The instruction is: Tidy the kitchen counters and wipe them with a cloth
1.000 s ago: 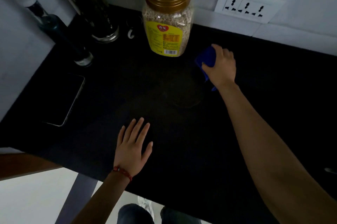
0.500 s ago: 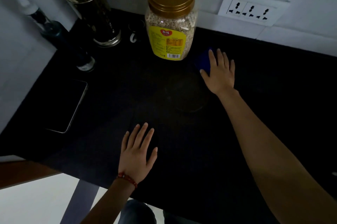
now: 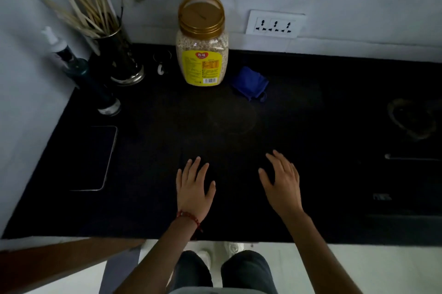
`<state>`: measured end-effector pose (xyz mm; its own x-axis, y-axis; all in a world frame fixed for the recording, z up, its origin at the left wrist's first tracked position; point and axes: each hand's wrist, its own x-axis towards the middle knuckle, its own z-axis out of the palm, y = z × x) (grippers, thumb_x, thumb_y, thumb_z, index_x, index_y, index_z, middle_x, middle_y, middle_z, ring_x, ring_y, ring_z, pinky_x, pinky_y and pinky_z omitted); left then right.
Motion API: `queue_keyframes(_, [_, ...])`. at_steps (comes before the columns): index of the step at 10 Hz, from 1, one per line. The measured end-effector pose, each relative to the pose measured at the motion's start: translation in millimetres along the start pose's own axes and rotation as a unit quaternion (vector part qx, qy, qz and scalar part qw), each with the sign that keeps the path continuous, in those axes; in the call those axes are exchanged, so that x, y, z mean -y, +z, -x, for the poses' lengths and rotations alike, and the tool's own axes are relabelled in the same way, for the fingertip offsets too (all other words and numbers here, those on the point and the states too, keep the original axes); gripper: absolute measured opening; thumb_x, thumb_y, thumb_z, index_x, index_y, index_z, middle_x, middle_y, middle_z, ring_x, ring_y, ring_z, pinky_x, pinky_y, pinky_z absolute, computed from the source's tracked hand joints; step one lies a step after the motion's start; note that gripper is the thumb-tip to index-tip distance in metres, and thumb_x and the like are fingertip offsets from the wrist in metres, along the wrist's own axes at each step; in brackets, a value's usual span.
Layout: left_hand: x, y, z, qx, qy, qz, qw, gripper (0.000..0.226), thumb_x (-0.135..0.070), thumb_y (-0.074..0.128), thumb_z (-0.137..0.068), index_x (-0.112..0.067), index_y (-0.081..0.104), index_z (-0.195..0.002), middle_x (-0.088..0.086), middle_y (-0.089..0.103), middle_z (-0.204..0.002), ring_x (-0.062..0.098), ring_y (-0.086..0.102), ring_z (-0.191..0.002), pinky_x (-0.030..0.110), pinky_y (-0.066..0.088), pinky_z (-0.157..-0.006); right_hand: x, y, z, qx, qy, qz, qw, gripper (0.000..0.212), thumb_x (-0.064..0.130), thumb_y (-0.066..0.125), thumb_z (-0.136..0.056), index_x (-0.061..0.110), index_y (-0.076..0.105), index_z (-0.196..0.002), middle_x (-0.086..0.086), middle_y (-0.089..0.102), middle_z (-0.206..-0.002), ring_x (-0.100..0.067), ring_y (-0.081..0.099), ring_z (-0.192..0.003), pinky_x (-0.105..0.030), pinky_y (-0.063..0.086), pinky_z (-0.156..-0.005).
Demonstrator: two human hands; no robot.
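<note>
Black kitchen counter [image 3: 311,174] against a white wall. Left hand [image 3: 193,188] lies flat on the counter, fingers straight and spread, holding nothing. Right hand [image 3: 282,183] is just beside it, fingers relaxed and extended, holding nothing. Blue cloth [image 3: 250,83] lies crumpled well beyond the right hand, beside the oat jar [image 3: 202,54].

Two hands are seen over the black counter [image 3: 311,126]: the left hand [image 3: 193,188] and the right hand [image 3: 283,186], both nearer the viewer than one jar [image 3: 202,54] of grain. One blue cloth [image 3: 250,83] is found just right of the jar. Left of the jar, one cup [image 3: 122,59] of many sticks, one dark bottle [image 3: 88,73] and one phone [image 3: 95,157] are counted. One wall socket [image 3: 275,23] with three outlets is seen right of the jar.
</note>
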<state>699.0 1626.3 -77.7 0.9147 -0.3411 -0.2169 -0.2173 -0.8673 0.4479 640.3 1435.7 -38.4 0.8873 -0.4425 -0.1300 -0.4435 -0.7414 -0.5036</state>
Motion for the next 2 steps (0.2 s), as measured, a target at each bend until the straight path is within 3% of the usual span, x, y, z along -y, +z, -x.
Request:
queue_keyframes(1, [10.0,-25.5,7.6,0.002,0.019,0.161,0.987,0.045,-0.036,0.046,-0.087,-0.015,0.052,-0.126,0.005,0.04,-0.145,0.021,0.027,-0.139,0.033,0.015,-0.115,0.9,-21.2,53.6,-0.067,0.032,-0.072,0.995,0.041,0.026,0.055,-0.089,0.015,0.051,-0.128,-0.004,0.045,-0.141,-0.022,0.04,-0.132,-0.042,0.029,-0.113])
queue_keyframes(2, [30.2,-70.0,8.3,-0.098,0.023,0.247,0.964,0.035,-0.017,0.062,-0.083,-0.012,0.058,-0.117,0.008,0.055,-0.129,0.023,0.049,-0.124,0.035,0.035,-0.108,7.2,-65.0,82.3,-0.207,0.029,-0.144,0.967,0.037,0.033,0.056,-0.086,0.012,0.06,-0.116,-0.003,0.06,-0.12,-0.008,0.053,-0.115,-0.021,0.038,-0.102])
